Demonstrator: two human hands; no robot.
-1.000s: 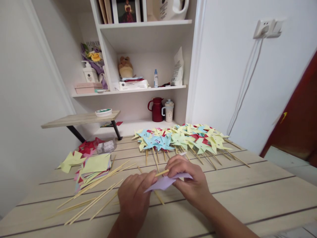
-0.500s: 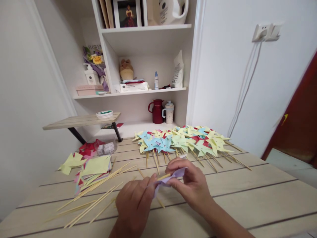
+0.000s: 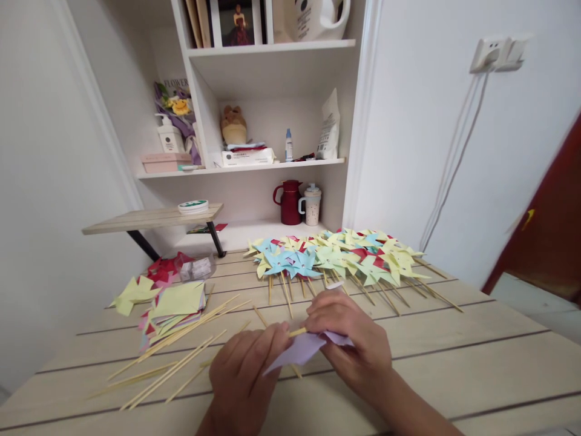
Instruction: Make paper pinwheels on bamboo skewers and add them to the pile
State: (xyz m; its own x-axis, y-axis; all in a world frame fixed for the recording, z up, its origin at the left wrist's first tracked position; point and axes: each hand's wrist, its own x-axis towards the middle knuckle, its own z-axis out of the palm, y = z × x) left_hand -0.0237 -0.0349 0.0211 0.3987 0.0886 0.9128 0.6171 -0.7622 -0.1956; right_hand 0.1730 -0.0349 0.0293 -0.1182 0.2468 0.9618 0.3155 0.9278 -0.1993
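My left hand (image 3: 247, 369) is closed around a thin wooden stick (image 3: 298, 332), a short length of which shows between the two hands. A folded piece of purple paper (image 3: 300, 352), its blades hanging below the stick like a pinwheel, is pinched in my right hand (image 3: 356, 342). The right fingertips cover the stick's end, so the join between paper and stick is hidden. Behind the hands lie many finished paper pinwheels (image 3: 290, 263) in blue, yellow, green and red. Loose wooden sticks (image 3: 181, 370) are spread to the left of my left hand.
A stack of coloured paper (image 3: 179, 300) and a yellow pinwheel head (image 3: 135, 293) lie at the left, near a clear box (image 3: 196, 268). A small raised stand (image 3: 154, 219) is behind them. White shelves (image 3: 272, 51) with a red jug (image 3: 290, 203) stand at the back.
The purple paper has turned, so a broader blade now faces me below the stick. My right fingers have closed further over the stick's end. The view has shifted slightly.
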